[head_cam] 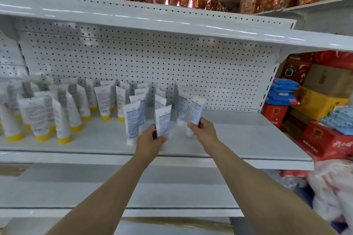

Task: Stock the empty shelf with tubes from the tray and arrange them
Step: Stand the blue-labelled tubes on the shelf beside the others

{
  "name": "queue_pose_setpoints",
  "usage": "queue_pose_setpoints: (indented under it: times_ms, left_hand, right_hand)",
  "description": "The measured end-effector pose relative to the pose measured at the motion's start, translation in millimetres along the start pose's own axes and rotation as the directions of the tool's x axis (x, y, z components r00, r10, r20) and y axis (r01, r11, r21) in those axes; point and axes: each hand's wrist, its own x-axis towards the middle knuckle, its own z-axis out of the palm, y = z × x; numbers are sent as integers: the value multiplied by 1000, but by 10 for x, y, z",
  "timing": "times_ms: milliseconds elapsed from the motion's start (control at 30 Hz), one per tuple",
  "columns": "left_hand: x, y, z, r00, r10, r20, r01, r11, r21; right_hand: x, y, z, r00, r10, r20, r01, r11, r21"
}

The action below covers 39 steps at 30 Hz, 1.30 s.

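A white metal shelf with a pegboard back carries rows of upright tubes. Yellow-capped white tubes fill its left part. White-and-blue tubes with white caps stand in rows near the middle. My left hand grips one blue-and-white tube near its lower end, upright, just above the shelf front. My right hand grips another such tube, tilted slightly right, its cap at the shelf surface. The tray is out of view.
The right part of the shelf is bare. An upper shelf overhangs the tubes. Red and yellow boxes and blue packs are stacked to the right. A lower shelf runs beneath my arms.
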Motion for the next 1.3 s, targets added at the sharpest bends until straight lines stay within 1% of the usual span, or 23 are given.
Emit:
queue_pose_setpoints:
  times_ms: [267, 367, 467, 733, 867, 1133, 1300]
  left_hand:
    - [93, -139, -38, 999, 29, 32, -30, 999, 39]
    - [80, -214, -44, 999, 19, 40, -21, 999, 44]
    - [65, -257, -43, 998, 5, 60, -5, 1000, 4]
    - [109, -287, -38, 999, 21, 46, -22, 1000, 19]
    - [127, -309, -36, 999, 22, 35, -24, 999, 30]
    - [122, -342, -18, 999, 25, 26, -23, 999, -44]
    - [126, -348, -14, 999, 28, 34, -27, 999, -35]
  right_hand:
    - [163, 64, 198, 1000, 1, 6, -1, 1000, 21]
    - [183, 64, 273, 1000, 4, 14, -5, 1000, 22]
    - [189, 73, 329, 1000, 10, 21, -10, 1000, 17]
    - [201, 161, 357, 1000, 24, 12, -23, 997, -74]
    - [196, 167, 375, 999, 24, 33, -21, 996, -83]
    - [138, 169, 366, 1000, -6, 29, 10, 989, -146]
    - [131, 157, 351, 999, -16, 48, 23, 989, -149]
